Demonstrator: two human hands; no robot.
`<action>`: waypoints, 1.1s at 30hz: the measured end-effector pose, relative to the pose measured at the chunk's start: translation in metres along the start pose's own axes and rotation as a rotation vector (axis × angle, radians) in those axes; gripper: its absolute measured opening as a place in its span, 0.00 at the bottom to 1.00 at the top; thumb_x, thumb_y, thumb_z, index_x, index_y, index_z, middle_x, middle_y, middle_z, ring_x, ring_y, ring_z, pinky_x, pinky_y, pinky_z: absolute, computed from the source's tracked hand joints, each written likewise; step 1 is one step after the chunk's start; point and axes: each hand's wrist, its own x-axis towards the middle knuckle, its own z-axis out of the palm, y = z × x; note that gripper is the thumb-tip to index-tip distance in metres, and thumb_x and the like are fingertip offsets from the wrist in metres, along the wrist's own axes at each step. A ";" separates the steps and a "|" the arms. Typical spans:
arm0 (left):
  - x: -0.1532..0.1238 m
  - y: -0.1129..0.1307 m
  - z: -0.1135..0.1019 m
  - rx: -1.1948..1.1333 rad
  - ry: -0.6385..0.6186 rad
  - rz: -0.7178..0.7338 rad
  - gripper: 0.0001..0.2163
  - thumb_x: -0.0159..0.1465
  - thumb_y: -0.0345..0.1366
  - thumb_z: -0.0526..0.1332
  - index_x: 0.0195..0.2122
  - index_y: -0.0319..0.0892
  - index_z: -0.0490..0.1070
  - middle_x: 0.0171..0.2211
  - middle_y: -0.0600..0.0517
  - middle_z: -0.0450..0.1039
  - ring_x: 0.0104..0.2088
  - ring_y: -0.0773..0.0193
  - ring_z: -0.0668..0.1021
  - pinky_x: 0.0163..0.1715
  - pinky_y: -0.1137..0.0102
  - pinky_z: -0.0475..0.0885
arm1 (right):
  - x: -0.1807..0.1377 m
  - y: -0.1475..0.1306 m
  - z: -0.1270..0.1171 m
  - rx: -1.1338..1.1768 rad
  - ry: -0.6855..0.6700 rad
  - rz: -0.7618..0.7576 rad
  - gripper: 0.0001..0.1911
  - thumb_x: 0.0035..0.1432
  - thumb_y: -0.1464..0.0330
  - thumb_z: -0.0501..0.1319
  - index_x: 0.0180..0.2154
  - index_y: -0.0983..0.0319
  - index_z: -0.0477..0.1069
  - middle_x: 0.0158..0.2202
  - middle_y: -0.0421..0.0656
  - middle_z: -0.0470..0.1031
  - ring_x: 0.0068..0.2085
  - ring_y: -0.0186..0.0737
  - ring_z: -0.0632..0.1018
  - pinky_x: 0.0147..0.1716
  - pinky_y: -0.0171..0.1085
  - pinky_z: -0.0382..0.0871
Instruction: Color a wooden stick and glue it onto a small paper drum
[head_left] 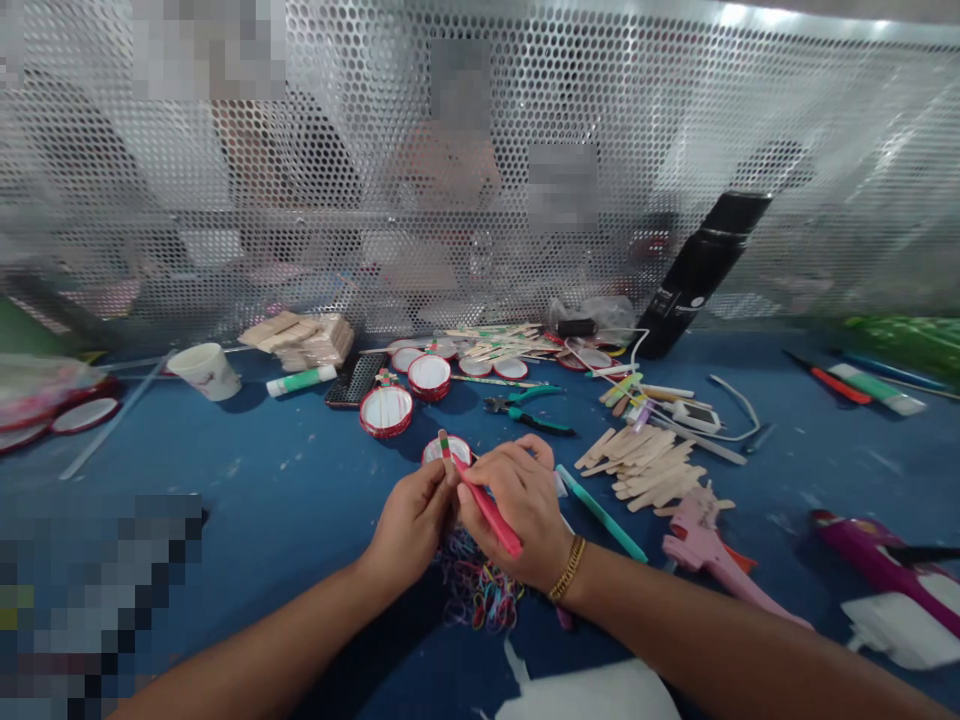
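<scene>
- The left hand (411,515) and the right hand (517,500) meet at the middle of the blue table (285,480), fingertips touching around a painted craft stick (480,497).
- The stick is flat and narrow, mostly pink-red, with a green and red band at its upper tip; it slants from upper left down to lower right.
- The right hand's thumb and fingers are closed on the stick near its upper half; the lower end juts out past the palm, over the wrist side.
- The left hand's fingers are pinched together at the stick's upper end, just below the banded tip; what else they grip, if anything, is hidden.
- A gold-coloured bracelet (568,569) sits on the right wrist.
- Under both hands lies a loose heap of thin coloured rubber bands (476,590), tangled loops on the table.
- Just behind the fingertips is a round lid (442,448), white inside with a red rim, partly hidden by the hands.
- Two more round red-rimmed lids (385,411) stand further back.
- To the right, near the right hand, lie a teal stick (600,512) and a fanned pile of plain wooden sticks (649,465), smooth and pale.
- A pink glue gun (709,550) rests by that pile.
- Teal-handled pliers (525,410) lie behind the hands.
- A perforated metal screen (480,150) closes off the back.
</scene>
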 end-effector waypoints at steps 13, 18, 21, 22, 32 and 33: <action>0.002 0.000 -0.002 0.069 0.000 0.046 0.15 0.70 0.46 0.56 0.34 0.41 0.73 0.27 0.54 0.68 0.28 0.65 0.66 0.29 0.73 0.63 | 0.002 -0.001 0.001 -0.012 -0.020 -0.007 0.02 0.64 0.71 0.60 0.37 0.59 0.66 0.32 0.41 0.78 0.36 0.41 0.77 0.44 0.47 0.60; 0.002 0.000 -0.002 0.041 -0.024 0.055 0.15 0.70 0.47 0.55 0.34 0.41 0.72 0.25 0.55 0.66 0.27 0.66 0.65 0.28 0.73 0.61 | 0.003 -0.001 0.000 0.024 0.005 -0.044 0.03 0.63 0.72 0.60 0.38 0.59 0.66 0.33 0.40 0.79 0.36 0.41 0.77 0.44 0.47 0.60; 0.001 0.001 -0.002 0.042 -0.029 0.045 0.15 0.69 0.47 0.56 0.35 0.41 0.72 0.26 0.55 0.67 0.26 0.66 0.64 0.27 0.73 0.61 | 0.003 -0.001 0.000 0.020 -0.025 -0.049 0.03 0.63 0.71 0.61 0.38 0.59 0.66 0.33 0.40 0.79 0.37 0.41 0.77 0.45 0.47 0.59; 0.001 0.001 -0.002 0.043 -0.024 0.029 0.15 0.69 0.48 0.56 0.34 0.41 0.71 0.26 0.55 0.66 0.26 0.67 0.64 0.26 0.73 0.60 | 0.002 -0.001 0.000 0.011 -0.028 -0.033 0.03 0.63 0.71 0.60 0.38 0.59 0.66 0.33 0.40 0.79 0.37 0.41 0.77 0.45 0.47 0.59; 0.000 0.000 0.002 -0.103 0.033 -0.003 0.17 0.67 0.51 0.58 0.30 0.42 0.67 0.21 0.58 0.62 0.21 0.70 0.61 0.21 0.75 0.56 | 0.001 0.001 0.001 -0.023 -0.057 0.060 0.03 0.66 0.70 0.58 0.41 0.58 0.70 0.36 0.41 0.79 0.39 0.41 0.77 0.46 0.45 0.59; 0.000 0.002 0.002 -0.103 0.046 -0.005 0.18 0.67 0.52 0.58 0.31 0.42 0.67 0.21 0.58 0.63 0.20 0.70 0.61 0.20 0.75 0.56 | 0.001 0.002 0.002 -0.022 -0.061 0.080 0.05 0.68 0.70 0.57 0.43 0.57 0.71 0.35 0.41 0.79 0.38 0.41 0.77 0.46 0.45 0.58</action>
